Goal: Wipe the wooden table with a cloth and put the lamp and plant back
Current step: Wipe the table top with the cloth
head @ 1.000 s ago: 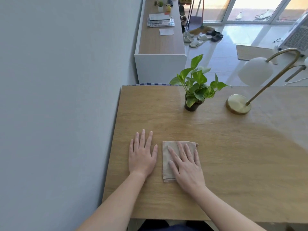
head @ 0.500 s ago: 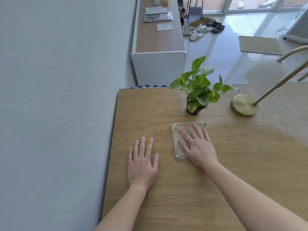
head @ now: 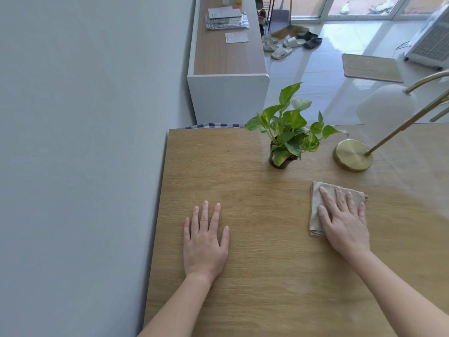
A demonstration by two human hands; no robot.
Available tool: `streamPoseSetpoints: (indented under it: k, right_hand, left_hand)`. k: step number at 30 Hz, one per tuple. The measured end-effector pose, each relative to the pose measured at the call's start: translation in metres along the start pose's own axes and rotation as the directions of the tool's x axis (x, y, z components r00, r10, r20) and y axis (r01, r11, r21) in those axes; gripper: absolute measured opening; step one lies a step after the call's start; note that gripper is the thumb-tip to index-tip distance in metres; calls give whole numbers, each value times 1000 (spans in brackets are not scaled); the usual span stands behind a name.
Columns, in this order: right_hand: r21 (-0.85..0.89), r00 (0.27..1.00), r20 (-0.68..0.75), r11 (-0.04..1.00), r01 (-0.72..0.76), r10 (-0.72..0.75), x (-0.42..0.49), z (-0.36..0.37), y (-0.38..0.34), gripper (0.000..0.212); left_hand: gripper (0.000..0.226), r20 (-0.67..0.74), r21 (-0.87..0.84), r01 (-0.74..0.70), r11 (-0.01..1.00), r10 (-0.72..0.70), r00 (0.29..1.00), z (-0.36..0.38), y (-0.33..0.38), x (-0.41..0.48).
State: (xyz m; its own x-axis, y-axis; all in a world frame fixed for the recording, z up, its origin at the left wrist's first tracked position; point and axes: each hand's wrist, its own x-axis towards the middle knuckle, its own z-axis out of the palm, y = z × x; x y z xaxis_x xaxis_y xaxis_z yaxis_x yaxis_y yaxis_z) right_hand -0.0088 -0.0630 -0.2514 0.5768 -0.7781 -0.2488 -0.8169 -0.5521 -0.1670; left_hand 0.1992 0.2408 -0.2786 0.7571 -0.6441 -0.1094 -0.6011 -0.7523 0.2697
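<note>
A folded beige cloth [head: 315, 205] lies on the wooden table [head: 243, 181], right of centre. My right hand [head: 343, 220] presses flat on it with straight fingers. Flat on the bare wood nearer the table's left edge rests my left hand [head: 205, 239], fingers spread. A small potted plant [head: 288, 132] with green leaves in a dark pot stands behind the cloth. To its right is a brass lamp [head: 353, 155] with a round base, a slanted stem and a white globe shade.
A grey wall [head: 85, 142] runs along the table's left edge. Beyond the far edge stands a white sideboard [head: 228, 98] with papers on top. Slippers and a mat lie on the tiled floor at the back right.
My right hand has slid the cloth to the right across the table, from in front of the plant towards the lamp base. My left hand has stayed flat on the wood.
</note>
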Motion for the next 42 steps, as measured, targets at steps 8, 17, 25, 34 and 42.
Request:
streamPoseSetpoints:
  k: [8, 17, 25, 34, 42]
  right_hand:
    - [10, 982, -62, 984, -180, 180, 20, 20, -59, 60]
    - [-1, 985, 30, 986, 168, -167, 4, 30, -135, 58]
    - [4, 949, 62, 951, 310, -310, -28, 22, -61, 57]
    - [24, 995, 16, 994, 103, -103, -45, -5, 127, 56]
    - [3, 998, -16, 998, -57, 57, -78, -23, 291, 57]
  left_hand:
    - [68, -4, 21, 12, 1000, -12, 1000, -1, -4, -1]
    - [68, -27, 30, 11, 999, -11, 1000, 0, -1, 1]
    - [66, -45, 29, 124, 992, -123, 991, 0, 16, -6]
    - [62, -32, -29, 111, 993, -112, 993, 28, 165, -16]
    - [62, -34, -45, -68, 997, 66, 997, 65, 302, -7]
